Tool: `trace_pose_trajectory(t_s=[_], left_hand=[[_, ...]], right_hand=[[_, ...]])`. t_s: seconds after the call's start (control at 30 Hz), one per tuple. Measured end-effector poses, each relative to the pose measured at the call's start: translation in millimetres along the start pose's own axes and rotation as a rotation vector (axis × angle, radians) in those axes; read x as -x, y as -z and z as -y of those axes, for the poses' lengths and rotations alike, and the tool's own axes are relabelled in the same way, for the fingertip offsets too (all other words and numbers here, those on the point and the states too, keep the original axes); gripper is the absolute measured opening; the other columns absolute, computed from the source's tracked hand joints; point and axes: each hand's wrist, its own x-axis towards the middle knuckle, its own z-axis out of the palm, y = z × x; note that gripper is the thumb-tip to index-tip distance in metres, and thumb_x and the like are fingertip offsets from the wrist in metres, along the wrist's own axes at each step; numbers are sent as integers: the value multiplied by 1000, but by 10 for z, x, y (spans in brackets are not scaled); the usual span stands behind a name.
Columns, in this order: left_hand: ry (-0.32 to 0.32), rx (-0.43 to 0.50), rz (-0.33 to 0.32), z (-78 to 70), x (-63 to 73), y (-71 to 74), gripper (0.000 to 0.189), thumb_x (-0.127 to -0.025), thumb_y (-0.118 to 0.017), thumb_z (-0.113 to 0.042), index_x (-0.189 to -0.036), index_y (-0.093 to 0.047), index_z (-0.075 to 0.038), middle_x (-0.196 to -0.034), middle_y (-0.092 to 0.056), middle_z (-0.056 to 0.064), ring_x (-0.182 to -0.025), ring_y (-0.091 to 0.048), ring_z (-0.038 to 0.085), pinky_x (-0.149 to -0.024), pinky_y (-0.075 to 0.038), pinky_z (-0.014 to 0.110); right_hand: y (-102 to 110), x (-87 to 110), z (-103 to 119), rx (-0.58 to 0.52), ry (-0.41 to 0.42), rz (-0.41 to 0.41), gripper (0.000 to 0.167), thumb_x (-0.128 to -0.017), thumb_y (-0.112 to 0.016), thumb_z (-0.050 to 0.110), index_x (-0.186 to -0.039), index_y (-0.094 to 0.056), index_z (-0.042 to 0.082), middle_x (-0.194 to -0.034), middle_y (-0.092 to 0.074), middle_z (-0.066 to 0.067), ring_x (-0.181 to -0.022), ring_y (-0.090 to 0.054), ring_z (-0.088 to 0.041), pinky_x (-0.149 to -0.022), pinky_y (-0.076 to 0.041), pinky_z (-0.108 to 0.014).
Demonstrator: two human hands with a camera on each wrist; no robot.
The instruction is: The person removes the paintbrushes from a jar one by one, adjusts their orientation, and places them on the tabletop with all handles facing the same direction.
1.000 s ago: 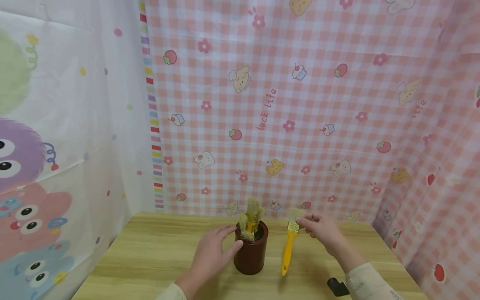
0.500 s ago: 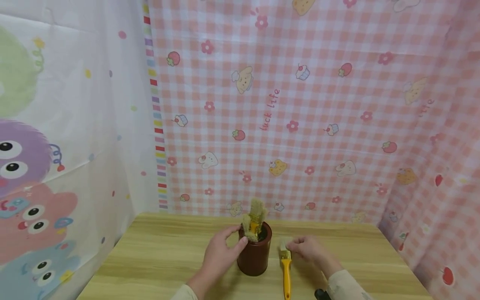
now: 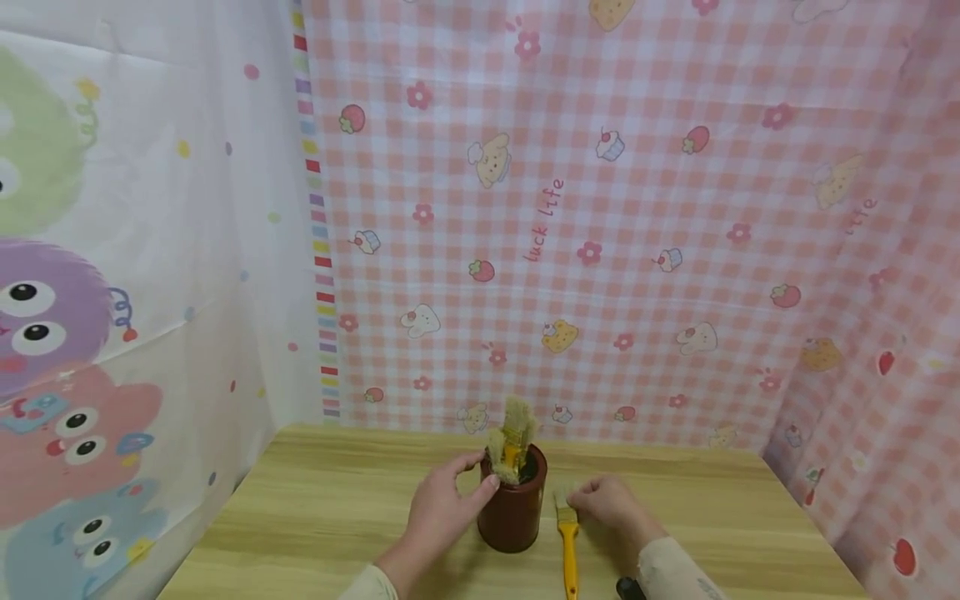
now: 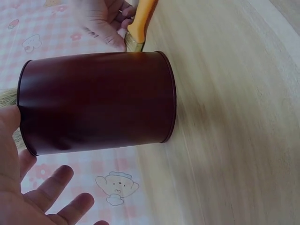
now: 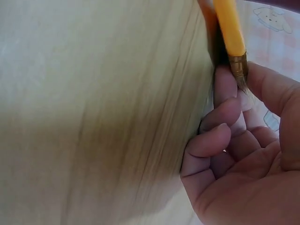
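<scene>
A dark brown round cup stands upright on the wooden table, several paintbrushes in it with bristles up. At its left side my left hand holds the rim, thumb in front and index finger behind; the other fingers are spread in the left wrist view. Right of the cup, my right hand pinches a paintbrush by its pale bristles between thumb and fingers. The brush's yellow handle points toward the near edge, low over the tabletop. My other right fingers curl close to the wood.
A black object lies partly behind the right sleeve at the near edge. Pink checked cloth hangs behind the table and on the right; a white cartoon cloth hangs on the left.
My right hand has brought the paintbrush down and toward me, closer to the cup's right side. My left hand has stayed at the rim. The head view has shifted slightly.
</scene>
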Motion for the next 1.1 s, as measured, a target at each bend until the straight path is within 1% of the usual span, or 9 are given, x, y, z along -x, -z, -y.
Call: trace_pose_trajectory(t_s=[0.13,0.33,0.47,0.6,0.73,0.87,0.97,1.03,1.1], left_hand=[[-1,-16,3,6,-1,-18,55,-96,-71,-63,-139,-72,-28,-134,-76,7,-126,-70,36,-98,-57,61],[-4,-31,6,-13,11,-12,54,-97,-71,-61,-139,-71,-27,-132,-76,9,-125,-70,39,-98,-55,63],[2,-30,12,-36,23,-1,54,-97,-72,-60,-139,-71,-26,-132,-76,10,-124,-69,41,-98,-55,64],[5,-38,11,-49,26,0,54,-97,-72,-59,-139,-72,-26,-131,-77,10,-124,-70,41,-98,-55,64],[1,-36,11,-50,26,-2,53,-97,-72,-58,-138,-72,-25,-130,-77,10,-123,-70,40,-98,-54,64],[1,-35,17,-63,23,3,53,-97,-72,-58,-139,-71,-25,-130,-77,10,-123,-70,40,-98,-55,64],[3,-39,19,-77,23,17,53,-97,-72,-58,-139,-71,-25,-130,-77,10,-122,-71,40,-98,-55,63],[6,-44,18,-77,27,27,53,-97,-72,-58,-139,-71,-25,-130,-78,9,-121,-71,40,-96,-56,62],[11,-46,14,-70,31,36,53,-97,-72,-57,-139,-71,-25,-129,-78,8,-121,-71,40,-95,-57,62]], right_hand=[[-38,-18,-39,30,19,-40,16,-93,-79,20,-87,-78,5,-80,-73,-1,-77,-58,-16,-69,-46,-28],[-74,-23,-68,37,57,-76,13,-90,-80,16,-83,-78,5,-75,-71,0,-69,-53,-15,-63,-43,-28],[-82,-7,-63,33,50,-75,14,-91,-80,16,-83,-77,5,-75,-70,-1,-68,-51,-15,-62,-41,-27],[-78,9,-58,29,35,-73,15,-92,-80,18,-85,-76,4,-77,-70,-2,-69,-52,-15,-63,-42,-27],[-56,17,-75,-5,10,-62,19,-94,-79,22,-88,-76,4,-82,-72,-3,-76,-57,-16,-67,-46,-29],[-23,10,-123,-63,-20,-48,25,-97,-76,29,-90,-75,5,-85,-72,-4,-83,-61,-18,-73,-49,-30],[9,11,-131,-112,-28,-43,28,-100,-73,31,-97,-74,3,-89,-72,-7,-86,-62,-20,-75,-50,-31],[45,22,-93,-151,-36,-43,32,-102,-70,33,-105,-73,1,-95,-73,-9,-91,-64,-21,-78,-52,-32],[90,28,-27,-185,-15,-57,35,-105,-67,32,-114,-71,-1,-101,-74,-12,-96,-66,-25,-82,-56,-35]])
